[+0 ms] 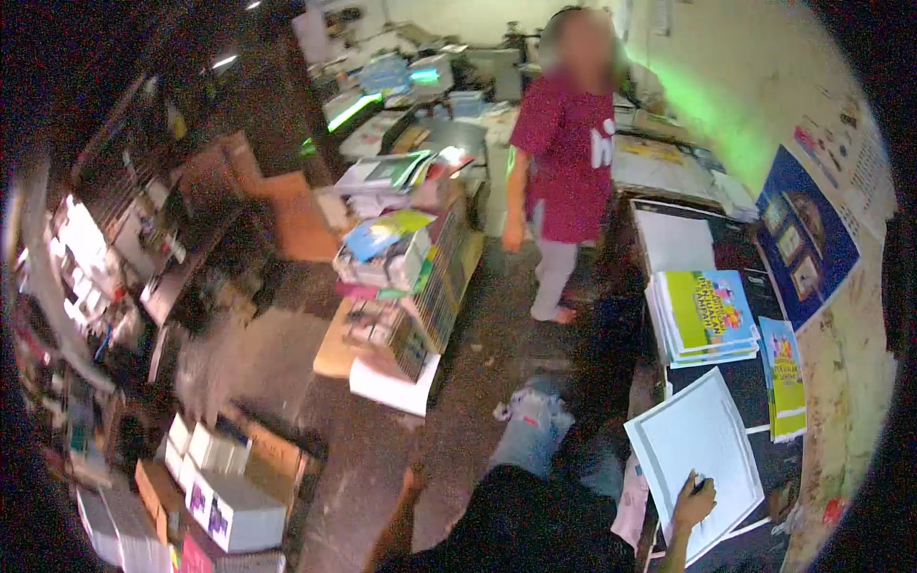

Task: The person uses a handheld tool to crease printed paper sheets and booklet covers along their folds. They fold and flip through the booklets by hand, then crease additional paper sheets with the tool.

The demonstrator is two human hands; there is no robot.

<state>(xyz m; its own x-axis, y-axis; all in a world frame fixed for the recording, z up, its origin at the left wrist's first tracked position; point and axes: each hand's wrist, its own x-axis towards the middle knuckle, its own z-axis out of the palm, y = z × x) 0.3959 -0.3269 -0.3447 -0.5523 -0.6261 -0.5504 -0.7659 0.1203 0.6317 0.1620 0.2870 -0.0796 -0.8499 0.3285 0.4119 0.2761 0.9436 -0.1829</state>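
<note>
On the right, my right hand (pixel 695 500) rests over a stack of large white sheets (pixel 693 435), its fingers closed round a small dark object that looks like a pen. Beyond the sheets lies a pile of green and blue printed booklets (pixel 705 310), with another such booklet (pixel 785 377) beside it near the wall. My left hand (pixel 414 479) hangs low at the bottom centre, away from the table; its fingers are blurred and too dark to make out.
A person in a maroon shirt (pixel 565 143) stands in the aisle ahead. Stacks of books and papers (pixel 387 258) stand left of the aisle. Cardboard boxes and paper stacks (pixel 234 506) fill the lower left. A bundle (pixel 535 420) lies on the floor. Posters hang on the right wall.
</note>
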